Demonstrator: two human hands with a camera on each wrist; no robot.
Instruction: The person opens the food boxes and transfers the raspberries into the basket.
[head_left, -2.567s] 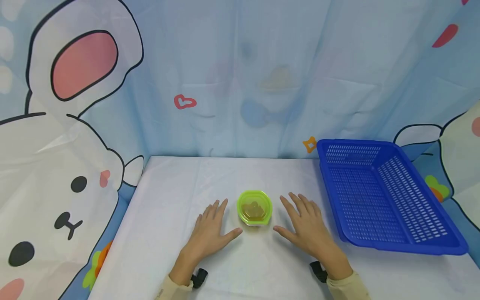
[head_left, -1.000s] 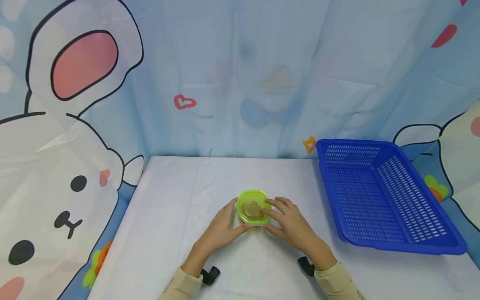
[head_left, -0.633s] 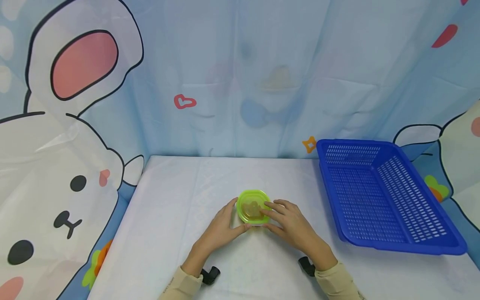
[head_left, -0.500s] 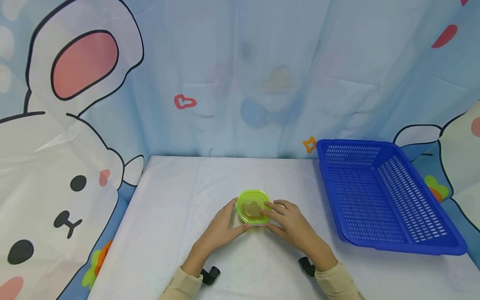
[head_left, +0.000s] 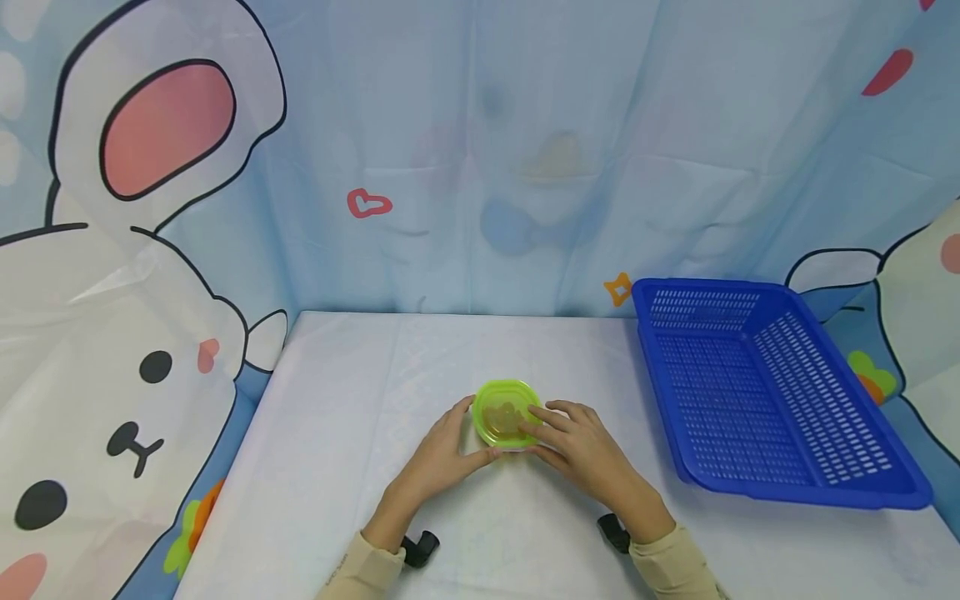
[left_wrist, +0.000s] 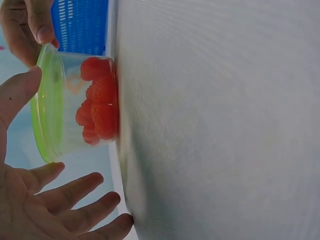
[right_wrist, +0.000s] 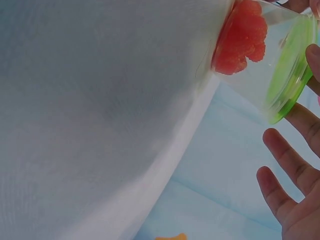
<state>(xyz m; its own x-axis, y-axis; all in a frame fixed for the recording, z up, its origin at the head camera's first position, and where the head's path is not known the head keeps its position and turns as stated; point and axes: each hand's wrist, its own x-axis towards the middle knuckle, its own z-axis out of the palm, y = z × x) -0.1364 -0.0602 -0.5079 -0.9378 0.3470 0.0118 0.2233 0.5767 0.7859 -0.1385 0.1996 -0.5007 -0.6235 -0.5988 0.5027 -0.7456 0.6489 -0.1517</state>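
A small round clear plastic container (left_wrist: 72, 132) stands on the table, topped by a green lid (head_left: 504, 396). Through its wall show red, grainy, fruit-like pieces (left_wrist: 102, 100). On the left side, my left hand (head_left: 441, 458) holds the lid's rim between thumb and index finger. The other left fingers are spread apart from it in the left wrist view. Opposite, my right hand (head_left: 588, 458) grips the same lid, thumb at the near edge and fingertips (right_wrist: 314, 55) on its top and rim. Lid and container are together, the base against the cloth.
A large blue perforated plastic basket (head_left: 750, 400) stands at the table's right, with no contents visible. White cloth covers the table (head_left: 360, 358). Behind it hangs a light blue curtain (head_left: 450, 125) with cartoon prints. Each wrist carries a small black camera (head_left: 420, 550).
From either side, both hands have come inward to the container and taken hold of its lid. Over the last second the hands and the container have stayed practically still.
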